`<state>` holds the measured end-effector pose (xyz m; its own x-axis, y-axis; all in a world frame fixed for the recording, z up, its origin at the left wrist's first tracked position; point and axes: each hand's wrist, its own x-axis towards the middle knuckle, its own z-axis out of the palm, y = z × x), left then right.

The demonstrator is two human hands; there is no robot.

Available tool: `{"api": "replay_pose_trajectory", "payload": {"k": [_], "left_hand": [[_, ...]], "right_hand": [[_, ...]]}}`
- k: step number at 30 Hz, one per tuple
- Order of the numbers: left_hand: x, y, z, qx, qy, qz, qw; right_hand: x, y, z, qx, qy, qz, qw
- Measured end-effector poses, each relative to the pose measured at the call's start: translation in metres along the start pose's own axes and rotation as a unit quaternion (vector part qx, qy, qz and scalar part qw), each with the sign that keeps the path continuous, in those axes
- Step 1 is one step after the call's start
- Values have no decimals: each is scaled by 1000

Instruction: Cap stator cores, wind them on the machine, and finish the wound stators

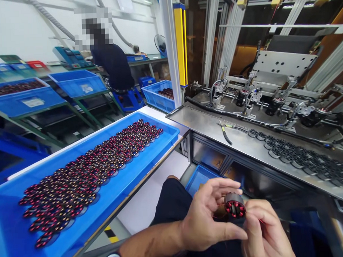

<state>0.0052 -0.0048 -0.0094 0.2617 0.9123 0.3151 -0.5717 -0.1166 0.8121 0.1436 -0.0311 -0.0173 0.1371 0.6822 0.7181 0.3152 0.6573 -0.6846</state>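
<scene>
A motor stator (235,205), a dark ring with red wire windings inside, is held up over my lap. My left hand (204,213) curls around its left side, fingers behind it and thumb stretched below. At its right edge, my right hand (263,230) pinches with thumb and forefinger, seemingly on a thin wire too fine to make out clearly. To my left, a blue tray (158,153) bears many rows of wound stators (91,168) with red and copper-coloured coils. Bare dark stator cores (298,152) lie in rows on the metal bench at right.
Green-handled cutters (225,134) rest on the metal bench (193,118). Behind them stands a winding machine (282,68) with several fixtures. A yellow post (181,45) rises at the bench corner. A seated person (113,66) works beyond blue bins (77,83).
</scene>
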Motion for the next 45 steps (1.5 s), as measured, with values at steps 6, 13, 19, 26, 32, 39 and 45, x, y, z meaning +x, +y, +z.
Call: {"api": "replay_pose_trajectory", "payload": {"k": [6,13,19,26,32,39,45], "left_hand": [[3,1,-16,-47,-132,-161,977],[4,-3,-17,-105,-145,-101,979],[6,8,-14,-106,-85,-18,991],[7,-4,-17,-124,-113,-197,966],[6,-8,-12,-147,-146,-181,961],[10,3,-2,-145,-53,-79,985],[0,-14,-6,-118,-126,-345,922]], "right_hand": [[17,3,-18,-48,-94,-62,993],[23,0,-24,-96,-128,-49,986],[30,-8,-23,-67,-155,-1,986],[44,-11,-28,-70,-186,-117,973],[40,-7,-37,-137,-168,-123,969],[43,-12,-35,-65,-153,-44,985],[27,-18,-60,-127,-112,-84,982]]}}
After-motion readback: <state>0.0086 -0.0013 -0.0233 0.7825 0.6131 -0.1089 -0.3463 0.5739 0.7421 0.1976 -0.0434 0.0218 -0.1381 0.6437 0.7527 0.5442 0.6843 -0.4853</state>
